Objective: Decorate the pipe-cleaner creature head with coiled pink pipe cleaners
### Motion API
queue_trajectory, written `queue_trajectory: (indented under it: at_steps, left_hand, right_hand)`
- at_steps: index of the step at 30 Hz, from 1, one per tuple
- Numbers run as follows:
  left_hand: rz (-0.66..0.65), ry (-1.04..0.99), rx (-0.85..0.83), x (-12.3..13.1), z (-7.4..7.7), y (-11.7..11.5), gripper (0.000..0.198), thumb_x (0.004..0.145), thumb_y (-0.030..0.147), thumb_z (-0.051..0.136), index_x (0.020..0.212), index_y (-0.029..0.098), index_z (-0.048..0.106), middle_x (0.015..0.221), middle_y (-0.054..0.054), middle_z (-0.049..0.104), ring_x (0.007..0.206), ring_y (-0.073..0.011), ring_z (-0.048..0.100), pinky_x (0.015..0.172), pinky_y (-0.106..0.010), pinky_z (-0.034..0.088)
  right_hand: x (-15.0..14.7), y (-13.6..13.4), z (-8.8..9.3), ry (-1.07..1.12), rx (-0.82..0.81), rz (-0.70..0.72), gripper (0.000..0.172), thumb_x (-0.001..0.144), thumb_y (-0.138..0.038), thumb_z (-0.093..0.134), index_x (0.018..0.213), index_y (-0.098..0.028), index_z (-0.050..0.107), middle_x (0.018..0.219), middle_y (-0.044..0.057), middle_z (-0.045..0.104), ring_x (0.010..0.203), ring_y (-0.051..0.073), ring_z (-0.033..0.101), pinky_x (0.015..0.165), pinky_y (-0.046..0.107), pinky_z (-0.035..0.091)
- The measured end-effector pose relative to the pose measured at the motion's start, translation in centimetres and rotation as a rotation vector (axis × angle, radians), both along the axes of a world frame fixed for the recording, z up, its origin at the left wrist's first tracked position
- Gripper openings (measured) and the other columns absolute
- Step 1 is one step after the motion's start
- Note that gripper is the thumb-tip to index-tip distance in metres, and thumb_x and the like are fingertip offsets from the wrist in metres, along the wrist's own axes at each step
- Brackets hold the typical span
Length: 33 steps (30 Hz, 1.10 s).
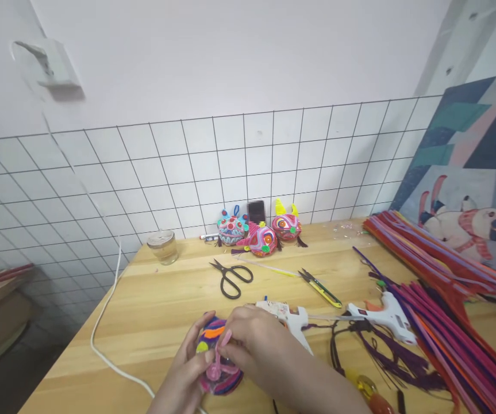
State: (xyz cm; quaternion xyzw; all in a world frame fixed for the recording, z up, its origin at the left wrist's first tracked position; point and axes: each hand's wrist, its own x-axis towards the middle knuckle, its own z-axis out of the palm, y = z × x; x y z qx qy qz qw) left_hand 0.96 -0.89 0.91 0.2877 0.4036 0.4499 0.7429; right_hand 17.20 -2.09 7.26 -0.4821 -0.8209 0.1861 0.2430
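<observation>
Near the front edge of the wooden table, my left hand [190, 365] is wrapped round the left side of a round, multicoloured craft ball [226, 384] with purple, orange, yellow and pink strips. My right hand [248, 339] pinches a pink fuzzy strip [217, 359] over the top of the ball. The strip's lower end lies on the ball in a pink coil. My right fingers cover part of the ball's upper right side. Just behind my right hand lies a white glue gun [288, 315].
Black scissors [231, 279], a yellow cutter [322, 289] and three decorated balls [264, 239] lie farther back. A glass jar [164, 247] stands back left. A second glue gun [383, 316] and bundled fuzzy strips [454, 339] are right. A white cable [105, 353] runs along the left.
</observation>
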Motion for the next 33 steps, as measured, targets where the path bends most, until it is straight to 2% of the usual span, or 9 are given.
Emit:
queue_trajectory:
  at_steps: [3,10,15,18,22,27,30,33]
  left_hand:
    - [0.025,0.011,-0.008,0.2,0.2,-0.1,0.067,0.053,0.022,0.081,0.115,0.026,0.057,0.113,-0.008,0.066,0.09,-0.0276,0.066,0.078,-0.037,0.05]
    - [-0.007,0.022,-0.006,0.2,0.5,-0.4,0.066,0.055,0.024,0.08,0.117,0.024,0.057,0.111,-0.011,0.067,0.087,-0.0298,0.067,0.073,-0.039,0.052]
    - [-0.036,0.02,-0.007,0.1,0.5,-0.3,0.061,0.059,0.021,0.079,0.116,0.022,0.057,0.101,-0.01,0.07,0.076,-0.0243,0.067,0.07,-0.035,0.051]
    - [-0.062,-0.017,-0.01,0.1,0.5,-0.3,0.055,0.063,0.02,0.077,0.114,0.022,0.058,0.095,-0.008,0.071,0.077,-0.0225,0.067,0.069,-0.032,0.05]
    - [-0.093,-0.085,0.004,0.0,0.2,-0.3,0.047,0.069,0.021,0.073,0.114,0.023,0.059,0.093,-0.006,0.071,0.075,-0.0177,0.066,0.068,-0.028,0.049]
    - [-0.107,-0.13,0.022,0.1,0.0,-0.3,0.04,0.07,0.026,0.073,0.109,0.022,0.062,0.1,-0.007,0.069,0.086,-0.0198,0.065,0.071,-0.028,0.049]
    - [-0.126,-0.088,0.014,0.0,0.0,-0.4,0.045,0.069,0.022,0.074,0.112,0.023,0.06,0.094,-0.006,0.07,0.075,-0.0156,0.064,0.068,-0.026,0.048]
    - [-0.131,-0.061,0.022,0.0,0.0,-0.5,0.047,0.068,0.022,0.074,0.113,0.021,0.058,0.087,-0.005,0.069,0.071,-0.0152,0.063,0.067,-0.026,0.048]
  right_hand:
    - [-0.1,0.0,-0.1,-0.015,0.024,-0.012,0.013,0.082,-0.014,0.062,0.07,-0.016,0.068,0.077,0.001,0.065,0.076,0.013,0.058,0.069,0.021,0.039]
    - [0.0,0.4,-0.6,-0.009,0.016,-0.024,0.014,0.08,-0.015,0.063,0.066,-0.016,0.064,0.073,0.0,0.061,0.071,0.012,0.056,0.064,0.02,0.037]
    - [0.2,0.5,-0.6,0.048,-0.012,-0.012,0.013,0.081,-0.016,0.064,0.068,-0.016,0.064,0.073,-0.001,0.06,0.072,0.011,0.055,0.065,0.019,0.037]
    - [0.3,0.6,-0.5,0.071,-0.05,-0.025,0.013,0.08,-0.015,0.063,0.068,-0.016,0.065,0.074,0.0,0.06,0.071,0.011,0.055,0.065,0.02,0.037]
    - [0.6,0.8,-0.4,0.166,-0.1,0.038,0.016,0.085,-0.014,0.055,0.073,-0.018,0.066,0.077,0.0,0.062,0.073,0.011,0.057,0.067,0.02,0.039]
    - [0.6,1.0,-0.8,0.21,-0.144,-0.005,0.015,0.081,-0.012,0.056,0.07,-0.017,0.064,0.074,0.001,0.063,0.071,0.012,0.058,0.065,0.02,0.039]
    - [0.5,1.1,-1.1,0.227,-0.151,0.004,0.014,0.08,-0.011,0.056,0.07,-0.017,0.063,0.073,0.0,0.062,0.07,0.012,0.057,0.063,0.021,0.039]
    - [0.5,1.3,-1.5,0.256,-0.162,0.03,0.014,0.078,-0.011,0.056,0.068,-0.017,0.063,0.07,-0.001,0.06,0.068,0.012,0.057,0.062,0.02,0.039]
